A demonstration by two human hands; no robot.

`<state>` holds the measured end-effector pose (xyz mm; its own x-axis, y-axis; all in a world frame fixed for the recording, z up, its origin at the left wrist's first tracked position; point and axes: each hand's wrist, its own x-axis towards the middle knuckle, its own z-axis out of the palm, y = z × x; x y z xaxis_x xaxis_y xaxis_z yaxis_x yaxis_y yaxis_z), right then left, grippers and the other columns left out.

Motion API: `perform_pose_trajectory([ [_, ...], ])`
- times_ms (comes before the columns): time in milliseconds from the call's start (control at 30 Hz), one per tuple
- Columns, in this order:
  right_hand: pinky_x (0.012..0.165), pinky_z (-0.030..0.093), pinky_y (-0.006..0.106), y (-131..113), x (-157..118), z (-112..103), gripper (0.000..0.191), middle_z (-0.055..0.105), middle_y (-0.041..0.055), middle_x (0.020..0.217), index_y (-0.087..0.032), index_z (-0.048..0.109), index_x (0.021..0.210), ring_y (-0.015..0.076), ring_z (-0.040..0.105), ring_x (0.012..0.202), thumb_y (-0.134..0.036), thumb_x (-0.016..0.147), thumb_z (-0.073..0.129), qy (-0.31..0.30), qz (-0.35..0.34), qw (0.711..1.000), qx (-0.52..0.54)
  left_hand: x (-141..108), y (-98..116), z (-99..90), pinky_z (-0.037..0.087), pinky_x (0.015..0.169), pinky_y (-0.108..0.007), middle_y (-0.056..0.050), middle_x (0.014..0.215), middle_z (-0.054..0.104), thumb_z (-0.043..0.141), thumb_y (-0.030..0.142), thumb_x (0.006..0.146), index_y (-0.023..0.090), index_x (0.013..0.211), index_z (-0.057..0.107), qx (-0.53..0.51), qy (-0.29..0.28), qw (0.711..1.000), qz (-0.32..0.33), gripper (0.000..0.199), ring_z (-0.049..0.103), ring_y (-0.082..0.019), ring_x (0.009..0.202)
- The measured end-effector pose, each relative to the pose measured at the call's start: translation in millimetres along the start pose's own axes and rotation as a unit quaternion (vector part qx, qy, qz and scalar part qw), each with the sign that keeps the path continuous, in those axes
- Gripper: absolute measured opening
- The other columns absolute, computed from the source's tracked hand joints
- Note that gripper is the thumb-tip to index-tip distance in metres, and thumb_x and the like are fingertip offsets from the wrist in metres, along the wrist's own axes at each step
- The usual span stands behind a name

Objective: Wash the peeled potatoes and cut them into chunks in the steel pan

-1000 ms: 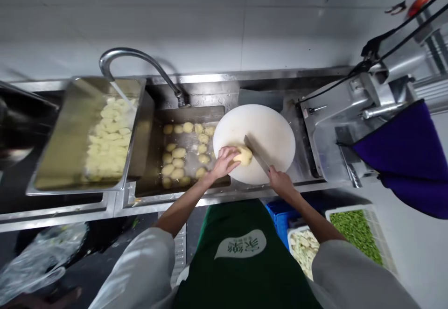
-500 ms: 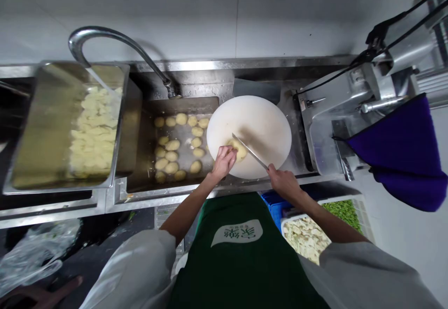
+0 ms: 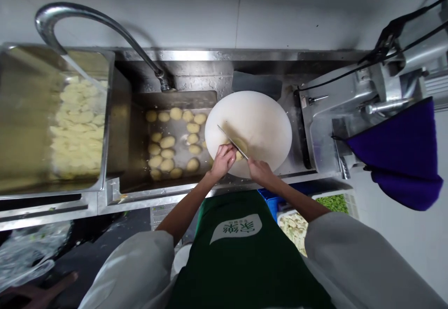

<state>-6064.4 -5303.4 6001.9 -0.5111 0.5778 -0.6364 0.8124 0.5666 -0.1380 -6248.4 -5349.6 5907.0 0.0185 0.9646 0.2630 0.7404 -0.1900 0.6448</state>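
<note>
On the round white cutting board [image 3: 266, 117], a peeled potato [image 3: 239, 155] lies near the front left edge, partly hidden by the blade and fingers. My left hand [image 3: 224, 158] presses on it with curled fingers. My right hand [image 3: 261, 171] is closed round the handle of a knife [image 3: 232, 141]. The blade slants up to the left across the potato, close to my left fingertips. Whether it has cut through the potato I cannot tell.
Left of the board, several peeled potatoes [image 3: 167, 142] lie in a sink [image 3: 135, 173] under a curved faucet [image 3: 115, 22]. Further left, a metal tub [image 3: 21, 127] holds potato slices [image 3: 79, 127] in water. A steel machine with a purple cloth [image 3: 399, 145] stands at right.
My right hand has moved left with the knife, and the blade now reaches further across the potato. My left hand stays on the potato. The view has shifted slightly.
</note>
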Motion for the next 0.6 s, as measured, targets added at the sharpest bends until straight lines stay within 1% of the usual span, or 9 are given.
perform_pose_trajectory([
  [100,0.085,0.048,0.032,0.4,17.7,0.9,0.033,0.072,0.0193,0.112,-0.009,0.05,0.128,0.027,0.07,0.105,-0.015,0.101,0.031,0.01,-0.006,1.0,0.021,-9.6,0.2,-0.9,0.05,0.096,-0.043,-0.012,0.113,0.061,0.045,0.026,0.101,0.021,0.115,0.067,0.005,0.012,1.0,-0.005,0.027,0.054,-0.025,0.109],
  [233,0.085,0.046,0.03,30.2,19.7,-3.9,0.038,0.073,0.0178,0.11,-0.011,0.054,0.123,0.0268,0.069,0.104,-0.033,0.107,0.027,0.048,0.006,0.997,0.062,-10.6,8.4,-1.8,0.047,0.102,-0.046,-0.013,0.118,0.062,0.047,0.03,0.101,0.021,0.116,0.067,0.012,0.038,0.999,-0.006,0.027,0.052,-0.026,0.114],
  [300,0.083,0.045,0.031,49.7,15.2,-7.4,0.04,0.073,0.0178,0.109,-0.011,0.054,0.122,0.0272,0.069,0.103,-0.037,0.107,0.027,0.06,0.035,0.995,0.066,1.0,13.9,2.0,0.045,0.106,-0.046,-0.012,0.123,0.061,0.049,0.032,0.101,0.021,0.12,0.066,0.016,0.027,1.0,0.001,0.028,0.049,-0.026,0.119],
  [367,0.083,0.045,0.031,64.1,8.6,-9.7,0.04,0.072,0.019,0.108,-0.01,0.051,0.125,0.0274,0.069,0.1,-0.036,0.107,0.026,0.066,0.079,0.993,0.053,18.8,17.8,10.2,0.043,0.107,-0.045,-0.011,0.125,0.062,0.049,0.033,0.101,0.022,0.122,0.066,0.009,0.004,1.0,0.011,0.029,0.048,-0.026,0.121],
  [433,0.083,0.045,0.032,70.4,0.9,-10.5,0.038,0.072,0.0201,0.108,-0.009,0.048,0.127,0.0275,0.07,0.099,-0.032,0.107,0.025,0.07,0.114,0.99,0.038,36.3,19.3,20.2,0.044,0.107,-0.044,-0.011,0.125,0.063,0.053,0.035,0.1,0.021,0.122,0.066,-0.004,-0.024,1.0,0.014,0.03,0.049,-0.026,0.122],
  [500,0.083,0.045,0.033,69.2,-6.9,-10.2,0.037,0.072,0.0205,0.108,-0.01,0.047,0.127,0.0279,0.07,0.1,-0.031,0.107,0.024,0.068,0.122,0.99,0.03,46.3,19.6,26.8,0.045,0.105,-0.044,-0.012,0.124,0.064,0.057,0.038,0.097,0.019,0.12,0.065,-0.019,-0.033,0.999,0.006,0.031,0.052,-0.027,0.121],
  [533,0.084,0.046,0.034,66.6,-10.8,-9.9,0.037,0.072,0.0204,0.107,-0.01,0.046,0.127,0.0281,0.07,0.101,-0.031,0.107,0.024,0.065,0.122,0.99,0.03,47.5,19.7,27.1,0.046,0.104,-0.043,-0.012,0.122,0.064,0.058,0.038,0.097,0.018,0.117,0.065,-0.026,-0.018,1.0,-0.004,0.029,0.053,-0.026,0.119],
  [567,0.084,0.046,0.034,63.0,-14.7,-9.5,0.037,0.072,0.0205,0.107,-0.01,0.046,0.127,0.0282,0.07,0.101,-0.03,0.107,0.023,0.063,0.123,0.99,0.031,46.6,20.1,24.8,0.047,0.102,-0.043,-0.012,0.118,0.065,0.056,0.038,0.098,0.018,0.113,0.065,-0.031,0.015,0.999,-0.016,0.027,0.055,-0.025,0.116],
  [600,0.085,0.046,0.034,58.8,-18.7,-9.0,0.037,0.072,0.0206,0.106,-0.01,0.046,0.127,0.0284,0.07,0.102,-0.03,0.107,0.022,0.063,0.124,0.99,0.033,44.5,20.8,19.7,0.048,0.1,-0.042,-0.012,0.113,0.065,0.053,0.038,0.1,0.018,0.108,0.065,-0.035,0.064,0.997,-0.031,0.025,0.057,-0.024,0.112],
])
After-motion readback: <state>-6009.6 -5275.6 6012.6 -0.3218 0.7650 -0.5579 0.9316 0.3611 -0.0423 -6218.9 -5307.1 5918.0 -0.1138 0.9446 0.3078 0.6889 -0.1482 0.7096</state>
